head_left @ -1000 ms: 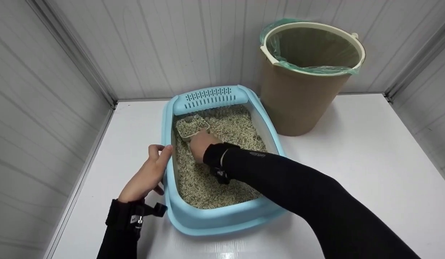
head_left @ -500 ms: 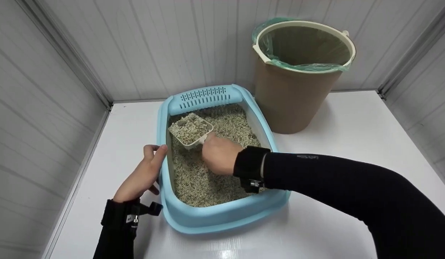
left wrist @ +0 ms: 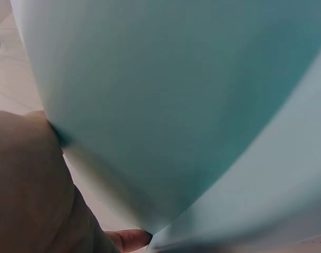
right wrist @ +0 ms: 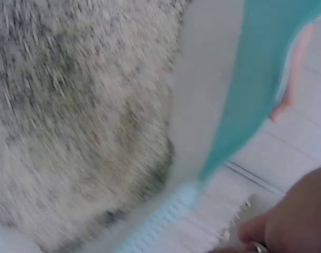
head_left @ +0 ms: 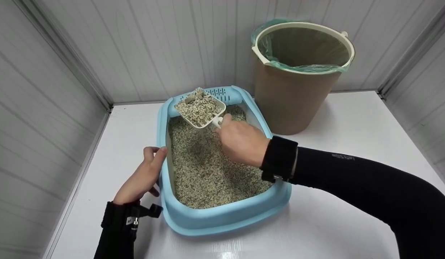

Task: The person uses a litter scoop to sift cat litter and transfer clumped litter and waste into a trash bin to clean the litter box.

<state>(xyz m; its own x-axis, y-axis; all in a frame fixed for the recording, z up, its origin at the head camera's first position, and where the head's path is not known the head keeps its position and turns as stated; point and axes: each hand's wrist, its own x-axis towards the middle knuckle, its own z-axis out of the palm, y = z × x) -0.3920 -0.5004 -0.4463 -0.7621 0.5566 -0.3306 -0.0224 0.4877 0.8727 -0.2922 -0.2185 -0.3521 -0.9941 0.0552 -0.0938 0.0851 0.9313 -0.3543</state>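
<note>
My right hand point(head_left: 242, 142) grips the handle of a white litter scoop point(head_left: 216, 122), holding it above the back left of a light-blue litter box point(head_left: 222, 221). The scoop is heaped with litter, a few darker lumps among the grains. Below it, beige-grey litter point(head_left: 215, 180) covers the floor of the box. At the box's left side my left hand point(head_left: 141, 176) holds the rim, its thumb on top and other fingers against the outer wall. Close up in the left wrist view, the blue outer wall point(left wrist: 165, 95) fills most of the picture.
Right behind the box stands a brown bin point(head_left: 291, 97) with a cream rim and a green plastic liner. Both rest on a white tabletop point(head_left: 352, 144). Pale panelled walls point(head_left: 154, 46) enclose the back and sides.
My right hand has lifted the loaded scoop out of the litter, up and slightly right. My left hand keeps its place on the rim. The head view shifted slightly.
</note>
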